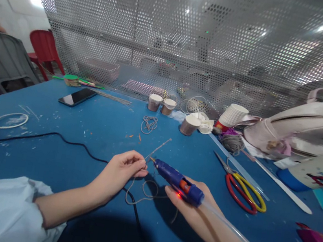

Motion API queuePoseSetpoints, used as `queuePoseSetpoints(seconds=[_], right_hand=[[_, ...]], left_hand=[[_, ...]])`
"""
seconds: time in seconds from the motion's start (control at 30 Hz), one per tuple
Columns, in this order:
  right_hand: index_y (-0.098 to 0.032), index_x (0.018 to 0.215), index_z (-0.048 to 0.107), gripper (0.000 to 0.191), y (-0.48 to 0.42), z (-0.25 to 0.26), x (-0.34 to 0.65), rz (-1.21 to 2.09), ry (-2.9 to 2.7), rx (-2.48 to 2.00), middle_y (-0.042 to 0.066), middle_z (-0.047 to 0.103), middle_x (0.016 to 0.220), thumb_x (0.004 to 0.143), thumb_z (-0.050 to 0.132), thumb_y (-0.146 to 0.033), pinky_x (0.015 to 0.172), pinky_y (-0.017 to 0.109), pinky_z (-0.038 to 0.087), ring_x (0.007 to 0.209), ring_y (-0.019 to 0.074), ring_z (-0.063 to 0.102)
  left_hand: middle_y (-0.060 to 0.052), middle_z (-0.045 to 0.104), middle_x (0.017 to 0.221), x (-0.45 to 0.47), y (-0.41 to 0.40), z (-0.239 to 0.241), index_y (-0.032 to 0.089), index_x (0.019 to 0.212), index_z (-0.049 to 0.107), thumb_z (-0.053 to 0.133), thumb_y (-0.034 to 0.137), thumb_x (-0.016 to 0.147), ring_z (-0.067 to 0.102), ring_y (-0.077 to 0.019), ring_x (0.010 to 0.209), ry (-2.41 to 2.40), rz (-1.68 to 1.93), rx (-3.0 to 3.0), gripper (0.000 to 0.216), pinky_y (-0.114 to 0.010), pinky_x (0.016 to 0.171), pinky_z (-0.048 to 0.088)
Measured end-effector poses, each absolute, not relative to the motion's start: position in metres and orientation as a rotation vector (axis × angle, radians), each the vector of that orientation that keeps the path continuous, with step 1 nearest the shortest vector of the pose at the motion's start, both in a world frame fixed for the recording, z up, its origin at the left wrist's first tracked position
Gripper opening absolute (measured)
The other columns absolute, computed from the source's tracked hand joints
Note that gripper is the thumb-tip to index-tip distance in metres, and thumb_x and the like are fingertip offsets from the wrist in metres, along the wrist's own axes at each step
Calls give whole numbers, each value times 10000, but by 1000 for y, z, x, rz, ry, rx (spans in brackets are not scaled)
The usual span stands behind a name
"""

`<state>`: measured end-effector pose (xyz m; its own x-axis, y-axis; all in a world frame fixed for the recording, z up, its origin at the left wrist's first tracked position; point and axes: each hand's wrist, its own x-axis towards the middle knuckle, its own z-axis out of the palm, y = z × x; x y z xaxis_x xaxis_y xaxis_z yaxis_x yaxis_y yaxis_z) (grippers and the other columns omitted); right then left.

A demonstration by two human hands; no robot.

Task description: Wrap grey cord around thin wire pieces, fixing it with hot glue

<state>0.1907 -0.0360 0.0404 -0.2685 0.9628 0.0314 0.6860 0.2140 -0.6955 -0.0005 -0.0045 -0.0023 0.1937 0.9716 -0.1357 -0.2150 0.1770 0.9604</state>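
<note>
My left hand (pixel 124 170) pinches a thin, straight wire-like piece (pixel 159 147), which seems wrapped in grey yarn and points up and away. Loose grey yarn (pixel 144 196) curls on the table below my fingers. In my right hand (pixel 200 210) is a blue hot glue gun (pixel 171 175), its nozzle close to the thin piece beside my left fingertips. I cannot tell whether the nozzle touches it. A red light glows on the gun, and a long clear glue stick (pixel 241 235) sticks out of its back.
Red-and-yellow-handled scissors (pixel 244 190) lie right on the blue table (pixel 47 172). Beyond are paper cups (pixel 190 125), a grey yarn ball (pixel 232 143) and a light bag (pixel 307 120). A black cable (pixel 83 145) crosses leftward; a phone (pixel 78 96) lies back left. A perforated metal panel (pixel 153 24) stands behind.
</note>
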Motion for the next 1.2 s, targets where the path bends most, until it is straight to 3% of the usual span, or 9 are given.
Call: queuePoseSetpoints(seconds=[0.17,0.57,1.2], right_hand=[[-184,607,458,244,-39,46,188,798,-2159,-1557,-5,490,554,801,464,-332,443,211,332,495,104,381],[-179,621,475,262,-38,46,189,829,-2172,-1555,1,507,569,807,444,-361,463,218,345,505,111,402],[-200,585,412,265,-40,43,188,717,-2153,-1544,-5,454,541,806,438,-344,439,210,324,493,111,375]], left_hand=[[-16,633,750,-1,-4,-2,146,730,635,683,355,702,606,-132,752,993,1068,995,216,-316,828,501],[-12,621,737,0,-5,0,144,727,625,685,354,701,605,-131,749,997,1067,992,220,-323,832,502],[-18,623,769,-1,-4,-6,141,769,608,644,332,750,607,-138,786,981,1066,1031,195,-342,850,510]])
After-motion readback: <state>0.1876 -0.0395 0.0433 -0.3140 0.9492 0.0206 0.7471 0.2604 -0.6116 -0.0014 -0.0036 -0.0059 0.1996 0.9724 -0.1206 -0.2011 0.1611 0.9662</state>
